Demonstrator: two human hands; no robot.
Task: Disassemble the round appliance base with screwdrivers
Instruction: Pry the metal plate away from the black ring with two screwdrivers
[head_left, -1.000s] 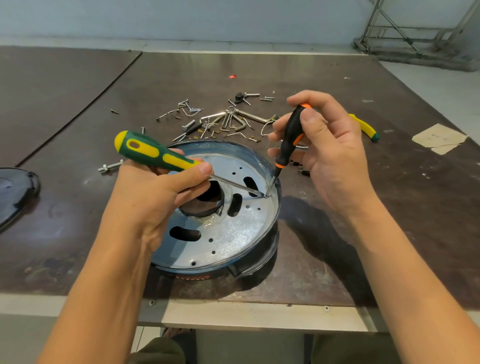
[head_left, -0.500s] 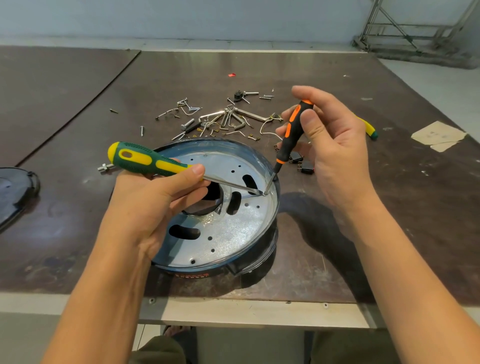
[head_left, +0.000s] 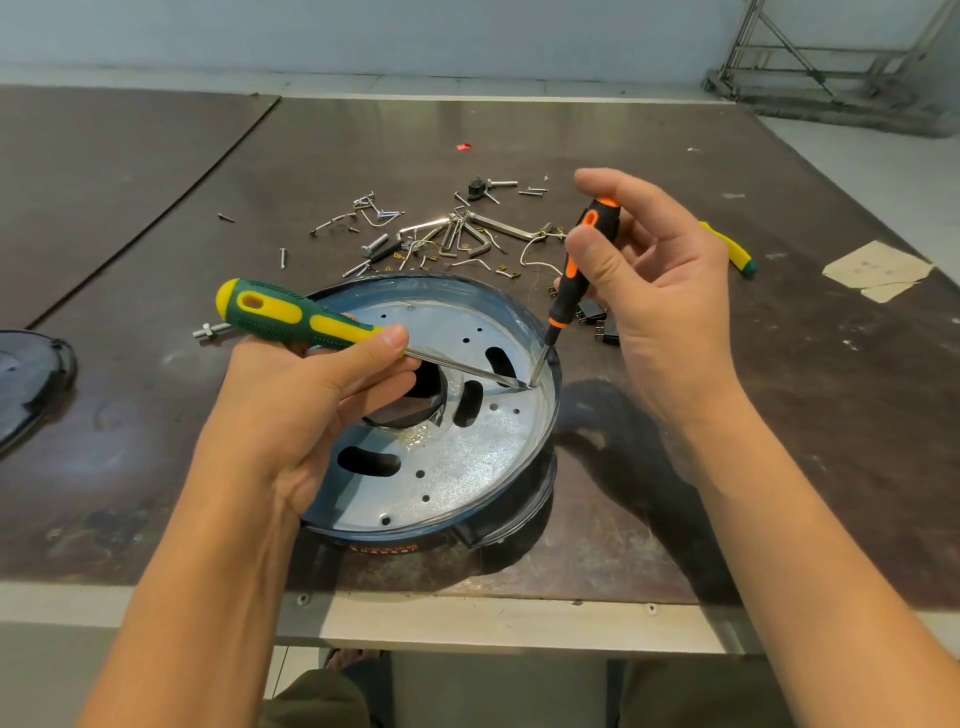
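Screwdrivers meet at one spot on the right side of the round appliance base (head_left: 511, 519), which sits near the front edge of the dark brown table (head_left: 779, 415) with its silvery perforated metal plate (head_left: 462, 467) facing up inside a dark rim. The left hand (head_left: 301, 395) grips the green-and-yellow screwdriver (head_left: 296, 314), thumb laid along the handle and fingers curled beneath, so its shaft runs nearly level across the plate's central opening toward the right. The right hand (head_left: 660, 291) pinches the slimmer orange-and-black screwdriver (head_left: 576, 270) between thumb and fingertips, the index finger arched over the handle's top. This tool stands steeply, tip down on the plate close to the rim. Whether the two tips actually touch cannot be told. Just behind the base lies a scatter of screws, bolts, bent wires and metal strips (head_left: 447, 234), with a lone bolt (head_left: 210, 330) beside the green handle's end and a few small black parts (head_left: 602, 322) near the right thumb. A yellow-and-green tool handle (head_left: 732, 254) pokes out from behind the right hand, torn paper scraps (head_left: 878, 270) lie farther right, and a dark glossy cover (head_left: 26, 374) rests at the left edge.
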